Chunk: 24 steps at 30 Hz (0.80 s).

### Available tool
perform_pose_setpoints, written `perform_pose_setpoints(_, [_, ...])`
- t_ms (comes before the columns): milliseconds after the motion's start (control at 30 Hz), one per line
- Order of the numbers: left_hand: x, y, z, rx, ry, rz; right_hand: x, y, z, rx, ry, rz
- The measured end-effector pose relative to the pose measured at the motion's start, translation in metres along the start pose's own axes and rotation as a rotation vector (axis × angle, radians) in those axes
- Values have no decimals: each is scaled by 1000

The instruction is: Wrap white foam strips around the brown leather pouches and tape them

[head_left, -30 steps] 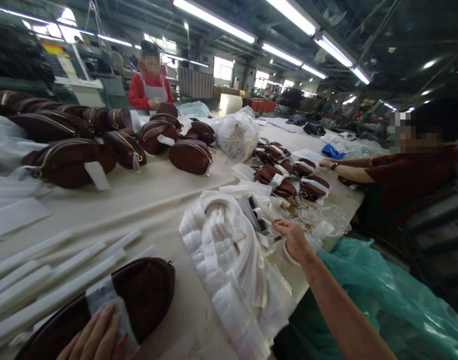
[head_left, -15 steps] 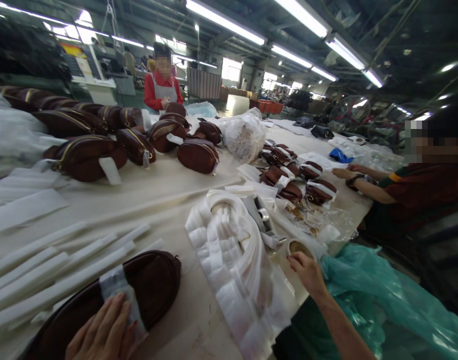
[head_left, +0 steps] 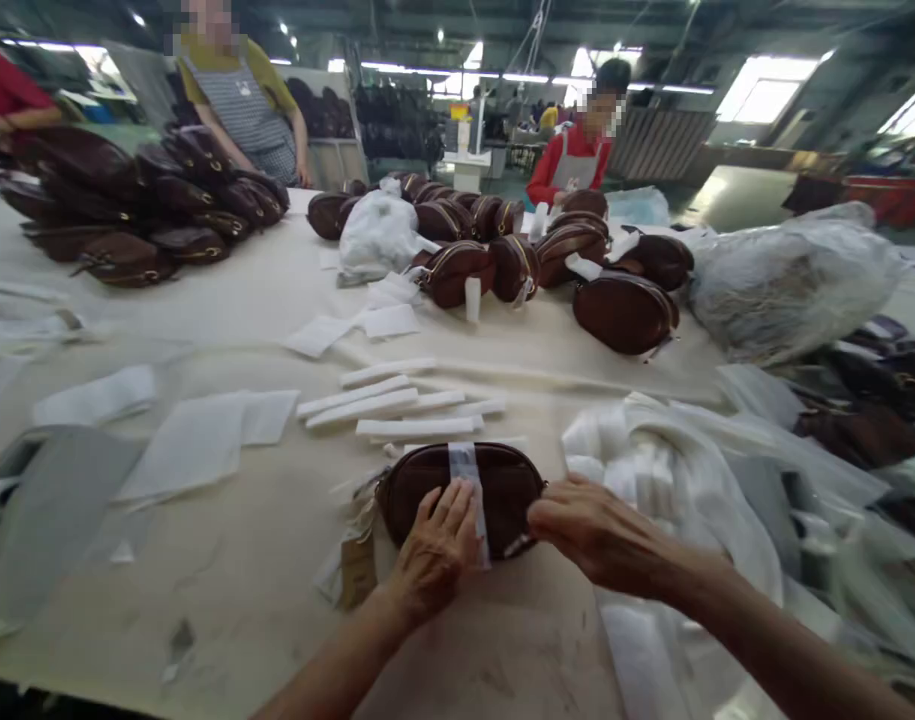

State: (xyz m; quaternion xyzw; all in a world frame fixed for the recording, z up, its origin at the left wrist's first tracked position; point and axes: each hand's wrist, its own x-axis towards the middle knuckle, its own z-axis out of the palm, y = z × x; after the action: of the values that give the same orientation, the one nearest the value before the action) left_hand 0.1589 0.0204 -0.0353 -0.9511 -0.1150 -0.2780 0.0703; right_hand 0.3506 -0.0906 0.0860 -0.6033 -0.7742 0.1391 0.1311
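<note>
A dark brown leather bag, oval with a wrapped strip around its middle, lies on the table in front of me. My left hand rests flat over the translucent white strip, fingers stretched and holding it against the leather. At the bag's right end is my right hand, its fingers pinched together. Whatever is between those fingertips is too small or hidden to make out. From the bag's left end hang a brown tag and some clear plastic.
White foam sticks lie just behind the bag, with white sheets to the left. A heap of white strips is at right. More brown bags and a plastic-wrapped bundle stand farther back. Co-workers stand across the table.
My view has swung left. My right hand has left the tape roll and come to the bag's right end. My left hand remains on the strip.
</note>
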Motion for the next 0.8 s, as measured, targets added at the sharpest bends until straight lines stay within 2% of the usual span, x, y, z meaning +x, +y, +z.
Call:
perform_pose_setpoints(100, [-2, 1, 0, -30, -37, -27, 64, 12, 1, -135, -207, -117])
perform_pose_setpoints(233, [-4, 1, 3, -63, -68, -50, 111, 29, 13, -265, -375, -163])
perform_pose_setpoints(400, [-6, 2, 7, -97, -62, -67, 136, 41, 25, -271, -509, -162])
perform_pose_setpoints(567, [-6, 3, 6, -127, -64, -77, 151, 44, 20, -94, -607, 2])
perform_pose_setpoints(700, [-7, 3, 7, -129, -61, -93, 162, 55, 22, -35, -543, 104])
perform_pose_setpoints(800, [-8, 3, 8, -124, -57, -94, 169, 68, 29, 35, -548, 99])
